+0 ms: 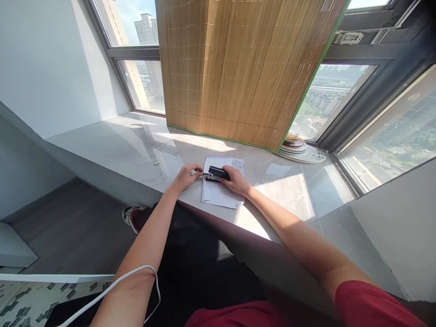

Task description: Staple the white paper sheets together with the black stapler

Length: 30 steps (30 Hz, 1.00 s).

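My right hand [235,180] grips a black stapler [218,172] by its right end, fingers wrapped around it. A metal strip of the stapler sticks out to the left, toward my left hand [188,177]. The left thumb and fingertips are pinched together at that end; what lies between them is too small to make out. Beneath the stapler are white paper sheets [221,195] on the sill, with a printed patch near their top right corner.
The pale tiled sill [112,141] runs along the windows. A bamboo blind [238,68] hangs behind the paper. Stacked plates [303,152] stand at the right by the window. A white cable [112,286] crosses my left forearm.
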Each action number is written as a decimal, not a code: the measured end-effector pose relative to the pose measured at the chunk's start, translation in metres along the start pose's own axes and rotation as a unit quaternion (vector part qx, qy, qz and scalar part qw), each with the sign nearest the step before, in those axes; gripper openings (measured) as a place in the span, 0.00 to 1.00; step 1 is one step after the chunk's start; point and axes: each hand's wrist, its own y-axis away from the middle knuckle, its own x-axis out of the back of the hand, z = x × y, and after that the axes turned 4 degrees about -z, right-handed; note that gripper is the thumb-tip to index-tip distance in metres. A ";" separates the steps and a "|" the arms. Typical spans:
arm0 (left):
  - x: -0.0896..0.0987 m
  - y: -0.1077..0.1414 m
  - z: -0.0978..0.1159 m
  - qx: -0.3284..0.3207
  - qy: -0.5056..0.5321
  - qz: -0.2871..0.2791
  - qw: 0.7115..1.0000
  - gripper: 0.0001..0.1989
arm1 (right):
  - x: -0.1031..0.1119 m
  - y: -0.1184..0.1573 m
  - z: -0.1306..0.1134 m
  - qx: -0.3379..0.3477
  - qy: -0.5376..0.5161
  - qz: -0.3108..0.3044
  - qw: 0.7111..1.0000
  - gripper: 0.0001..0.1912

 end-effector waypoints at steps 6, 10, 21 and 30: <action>0.002 0.001 0.001 0.008 0.017 -0.006 1.000 0.07 | 0.000 0.000 0.000 0.002 0.004 0.002 1.000 0.08; 0.003 0.000 0.002 0.018 0.022 -0.001 1.000 0.08 | 0.000 0.000 0.000 0.003 0.003 0.000 1.000 0.08; 0.001 -0.002 0.002 0.013 0.022 0.010 1.000 0.06 | 0.000 0.000 0.000 0.001 0.006 0.003 1.000 0.09; -0.001 -0.003 0.000 0.026 0.027 0.013 0.999 0.06 | -0.001 0.000 0.001 -0.003 0.003 0.003 1.000 0.08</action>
